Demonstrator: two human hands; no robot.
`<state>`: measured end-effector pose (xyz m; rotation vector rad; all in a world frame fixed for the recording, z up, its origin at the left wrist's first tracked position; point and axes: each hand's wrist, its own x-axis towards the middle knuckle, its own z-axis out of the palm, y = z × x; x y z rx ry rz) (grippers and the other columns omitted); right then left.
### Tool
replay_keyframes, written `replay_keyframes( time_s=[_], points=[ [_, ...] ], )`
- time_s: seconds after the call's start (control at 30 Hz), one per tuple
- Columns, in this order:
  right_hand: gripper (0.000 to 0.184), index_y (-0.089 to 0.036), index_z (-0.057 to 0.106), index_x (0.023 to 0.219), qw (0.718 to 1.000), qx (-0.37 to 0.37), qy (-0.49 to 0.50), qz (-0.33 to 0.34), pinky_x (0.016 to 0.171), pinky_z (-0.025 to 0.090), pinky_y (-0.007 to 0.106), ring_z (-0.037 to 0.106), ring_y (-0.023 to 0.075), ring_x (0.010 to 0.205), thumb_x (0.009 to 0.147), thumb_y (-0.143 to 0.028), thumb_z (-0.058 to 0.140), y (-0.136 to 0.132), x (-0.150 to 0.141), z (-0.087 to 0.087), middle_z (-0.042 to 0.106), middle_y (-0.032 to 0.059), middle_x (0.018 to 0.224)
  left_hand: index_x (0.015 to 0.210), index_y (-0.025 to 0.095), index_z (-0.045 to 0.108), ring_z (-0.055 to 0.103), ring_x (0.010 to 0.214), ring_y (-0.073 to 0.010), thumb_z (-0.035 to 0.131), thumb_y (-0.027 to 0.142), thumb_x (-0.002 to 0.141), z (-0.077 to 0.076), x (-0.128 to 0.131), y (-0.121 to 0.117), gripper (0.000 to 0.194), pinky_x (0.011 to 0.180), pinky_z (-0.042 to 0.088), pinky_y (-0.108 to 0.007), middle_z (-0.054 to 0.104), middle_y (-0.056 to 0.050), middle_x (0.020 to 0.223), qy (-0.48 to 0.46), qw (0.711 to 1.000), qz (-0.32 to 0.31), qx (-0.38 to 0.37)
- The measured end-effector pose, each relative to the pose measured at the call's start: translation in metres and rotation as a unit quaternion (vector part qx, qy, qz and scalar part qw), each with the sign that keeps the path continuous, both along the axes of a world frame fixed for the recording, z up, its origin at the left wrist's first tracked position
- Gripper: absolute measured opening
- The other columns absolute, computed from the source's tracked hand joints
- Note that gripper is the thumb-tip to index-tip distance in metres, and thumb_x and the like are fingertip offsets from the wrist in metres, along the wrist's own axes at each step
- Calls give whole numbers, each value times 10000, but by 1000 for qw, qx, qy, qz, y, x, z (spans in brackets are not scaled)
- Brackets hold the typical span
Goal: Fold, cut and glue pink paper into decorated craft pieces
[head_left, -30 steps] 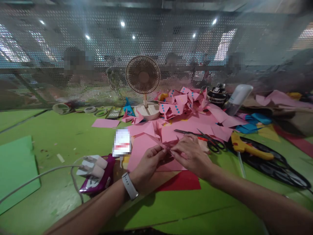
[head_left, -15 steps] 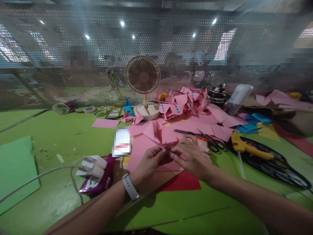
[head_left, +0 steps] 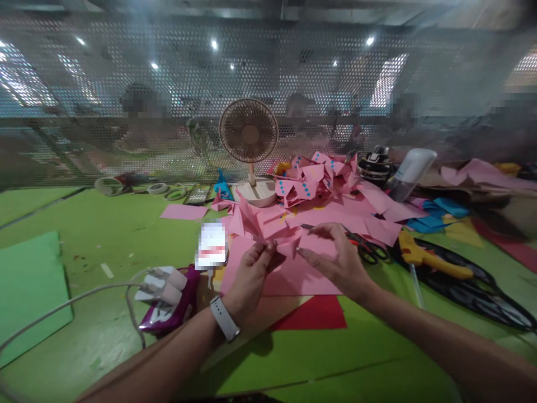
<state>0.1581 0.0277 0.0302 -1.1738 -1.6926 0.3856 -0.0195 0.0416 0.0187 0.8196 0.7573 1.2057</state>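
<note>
Left hand (head_left: 255,271): thumb and fingertips closed in a pinch on a folded pink piece (head_left: 287,248), held just above a flat pink sheet (head_left: 310,280). Right hand (head_left: 342,263): thumb and forefinger well spread, holding nothing visible; thumb tip close by the piece's right end, contact hard to tell. White wristband (head_left: 224,318) on left wrist, unmarked as far as seen.

Clock taken from the piece, 12 away from the person. Red paper (head_left: 323,314) at 5, partly under the pink sheet. Scissors (head_left: 369,252) at 3, black-handled, blades mostly hidden behind the right hand. Yellow glue gun (head_left: 432,262) farther out at 3. Phone (head_left: 212,246) at 9: white screen with a red line, pixelated, unreadable. White plugs (head_left: 165,282) at 8, on a purple packet (head_left: 170,316); large pale print on it, illegible.

Heap of folded pink paper (head_left: 314,178) at 1, blue diamonds on some faces. Black jar (head_left: 376,167) between 1 and 2: white capitals on its band, seemingly starting EN, rest blurred. White-capped bottle (head_left: 413,170) at 2, print too faint. Fan (head_left: 250,134) between 11 and 12. Tape roll (head_left: 157,188) at 10. Green sheet (head_left: 33,291) far out, between 8 and 9.
</note>
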Motion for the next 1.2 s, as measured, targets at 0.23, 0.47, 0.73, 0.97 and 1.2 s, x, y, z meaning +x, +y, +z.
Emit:
replay_keyframes(
  time_s=[0.23,0.47,0.73,0.97,1.2],
  points=[
    [319,-178,575,842,948,-247,100,176,610,465,264,576,151,703,741,-474,635,6,-9,-10,621,21,746,786,180,653,587,777,-142,667,319,759,6,6,-10,143,740,465,-258,661,-22,811,49,998,15,30],
    [371,-161,618,713,938,-282,134,150,502,429,234,540,120,546,703,-531,641,12,-10,-20,612,10,618,823,179,646,628,823,-146,683,272,755,-7,7,-10,121,790,483,-273,691,-20,866,2,1000,-15,2],
    [384,-149,638,724,923,-300,156,184,474,423,217,538,105,507,726,-533,621,13,-8,-20,613,6,593,792,172,643,647,755,-132,698,248,740,-3,9,-10,107,743,505,-256,702,-8,811,-12,999,-10,-33],
    [456,-159,636,620,940,-265,153,153,543,452,252,579,139,553,779,-573,532,16,-9,-24,639,35,575,892,155,652,637,900,-185,670,270,765,-2,7,-7,172,843,479,-319,695,-64,962,40,999,-31,10],
    [563,-180,654,645,930,-264,178,182,632,487,278,595,144,600,876,-582,334,7,-7,-9,644,27,601,778,169,642,642,678,-121,719,227,710,4,12,-10,118,682,505,-242,701,-5,765,-18,999,7,-48]
  ],
)
